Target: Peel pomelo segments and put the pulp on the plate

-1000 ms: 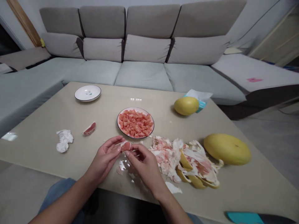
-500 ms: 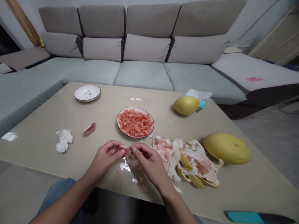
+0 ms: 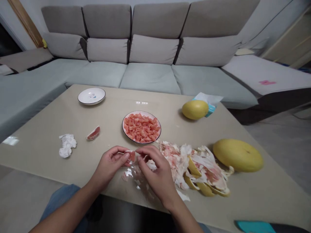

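L hand (image 3: pixel 110 165) & R hand (image 3: pixel 155 171) both pinching pomelo segment (image 3: pixel 131 156), above table (image 3: pixel 48 129).

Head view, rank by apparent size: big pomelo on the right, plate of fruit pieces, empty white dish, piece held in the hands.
1. big pomelo
2. plate of fruit pieces
3. empty white dish; it sits farther back, so its true size against the plate is unsure
4. pomelo piece, partly hidden by fingers

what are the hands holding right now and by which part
A small pink fruit piece, pinched between both hands: the left hand grips its left end with the fingertips, and the right hand grips its right edge.
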A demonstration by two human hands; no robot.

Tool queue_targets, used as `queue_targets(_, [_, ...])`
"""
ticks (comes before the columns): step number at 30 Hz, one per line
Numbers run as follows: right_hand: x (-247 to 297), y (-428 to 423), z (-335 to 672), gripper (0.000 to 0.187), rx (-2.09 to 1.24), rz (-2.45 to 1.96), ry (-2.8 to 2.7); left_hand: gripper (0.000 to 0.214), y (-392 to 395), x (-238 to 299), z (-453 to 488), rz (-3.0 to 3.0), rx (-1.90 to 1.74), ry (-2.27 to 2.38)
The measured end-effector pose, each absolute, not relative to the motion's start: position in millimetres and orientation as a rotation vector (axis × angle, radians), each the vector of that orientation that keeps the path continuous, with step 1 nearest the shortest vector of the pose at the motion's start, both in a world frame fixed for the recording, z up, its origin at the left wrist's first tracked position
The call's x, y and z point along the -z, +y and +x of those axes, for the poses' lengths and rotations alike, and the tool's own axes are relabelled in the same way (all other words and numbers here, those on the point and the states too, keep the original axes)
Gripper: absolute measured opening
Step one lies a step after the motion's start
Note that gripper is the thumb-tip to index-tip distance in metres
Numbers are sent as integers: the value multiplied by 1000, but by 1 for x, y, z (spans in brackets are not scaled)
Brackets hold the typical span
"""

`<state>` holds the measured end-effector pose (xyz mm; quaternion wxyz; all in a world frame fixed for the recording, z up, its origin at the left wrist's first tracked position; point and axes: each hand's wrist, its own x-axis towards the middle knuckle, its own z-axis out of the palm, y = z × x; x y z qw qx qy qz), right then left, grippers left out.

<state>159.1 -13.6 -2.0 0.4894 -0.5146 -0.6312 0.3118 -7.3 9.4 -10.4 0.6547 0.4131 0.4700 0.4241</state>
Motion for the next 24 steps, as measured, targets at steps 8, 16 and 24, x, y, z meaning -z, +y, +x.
queue_targets(8, [5,-17,157,25,-614,-1197,-1661,24,12,14,-8,907,-1027,1102])
queue_targets(16, [0,-14,162,14,-655,-1299,-1635,26,13,17,-9,896,-1031,1102])
queue_targets(24, [22,-13,165,18,-662,-1347,-1961,28,11,14,-10,915,-1029,1120])
